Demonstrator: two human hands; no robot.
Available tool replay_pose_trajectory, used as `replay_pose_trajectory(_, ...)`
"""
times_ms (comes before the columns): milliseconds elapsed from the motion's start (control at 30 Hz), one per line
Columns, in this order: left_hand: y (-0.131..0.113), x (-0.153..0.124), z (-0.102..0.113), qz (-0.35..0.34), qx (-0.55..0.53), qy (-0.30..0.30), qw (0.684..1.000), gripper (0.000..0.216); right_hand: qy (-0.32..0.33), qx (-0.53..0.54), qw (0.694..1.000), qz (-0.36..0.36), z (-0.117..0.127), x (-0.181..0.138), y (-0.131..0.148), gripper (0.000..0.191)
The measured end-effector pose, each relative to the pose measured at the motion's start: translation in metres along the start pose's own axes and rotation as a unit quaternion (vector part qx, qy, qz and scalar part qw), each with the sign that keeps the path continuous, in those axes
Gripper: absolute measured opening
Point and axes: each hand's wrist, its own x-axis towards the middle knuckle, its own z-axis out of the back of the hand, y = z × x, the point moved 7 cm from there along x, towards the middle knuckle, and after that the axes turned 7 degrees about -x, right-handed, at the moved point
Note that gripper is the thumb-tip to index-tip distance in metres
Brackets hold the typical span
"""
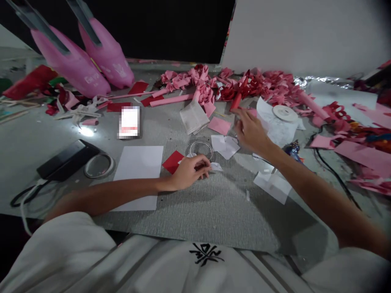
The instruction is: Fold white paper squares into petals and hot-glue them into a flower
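Observation:
My left hand (191, 171) rests above the grey table, its fingers curled and the thumb near the index fingertip. Whatever may lie between those fingertips is too small to make out. Just right of them lies a small white paper scrap (216, 167), and a red paper square (174, 162) is partly under the hand. Beyond it sits a clear tape ring (201, 149). Farther out, my right hand (249, 129) reaches forward with its index finger stretched and thumb apart. Its fingertip meets the lower end of a red paper roll (236, 101).
Pink and red paper curls (198, 83) heap along the back, below a dark screen (171, 30). Two pink bottles (73, 65) stand back left. A phone (129, 122), white sheet (139, 167), black box (69, 158) and second tape ring (98, 166) lie left. A white spool (285, 113) sits right.

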Motion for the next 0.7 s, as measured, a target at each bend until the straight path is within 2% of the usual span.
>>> replay_pose_trajectory(67,0.000,0.001,-0.001,0.002,-0.005,0.002,1.000,0.031,-0.017,0.065,0.998,-0.001,0.010,-0.024,0.020,0.052)
replay_pose_trajectory(200,0.001,0.002,0.000,0.001,0.002,0.005,1.000,0.027,0.043,0.147,0.988,0.020,0.002,-0.074,0.057,0.049)
replay_pose_trajectory(333,0.001,0.002,0.000,-0.007,0.023,0.015,1.000,0.021,0.013,0.192,0.981,0.002,-0.011,-0.107,0.068,0.044)
replay_pose_trajectory(433,0.000,0.001,0.000,-0.014,0.038,0.017,0.999,0.016,-0.031,0.207,0.976,-0.059,-0.015,-0.117,0.059,0.031)
replay_pose_trajectory(533,-0.002,0.001,0.001,-0.020,0.061,0.008,0.998,0.011,-0.065,0.223,0.972,-0.041,-0.009,-0.117,0.059,0.021)
replay_pose_trajectory(633,-0.006,0.000,0.002,-0.032,0.095,-0.002,0.995,0.007,-0.102,0.216,0.971,-0.011,-0.001,-0.116,0.061,0.026)
replay_pose_trajectory(700,-0.009,0.000,0.002,-0.046,0.110,-0.002,0.993,0.005,-0.104,0.204,0.973,-0.011,0.000,-0.116,0.061,0.031)
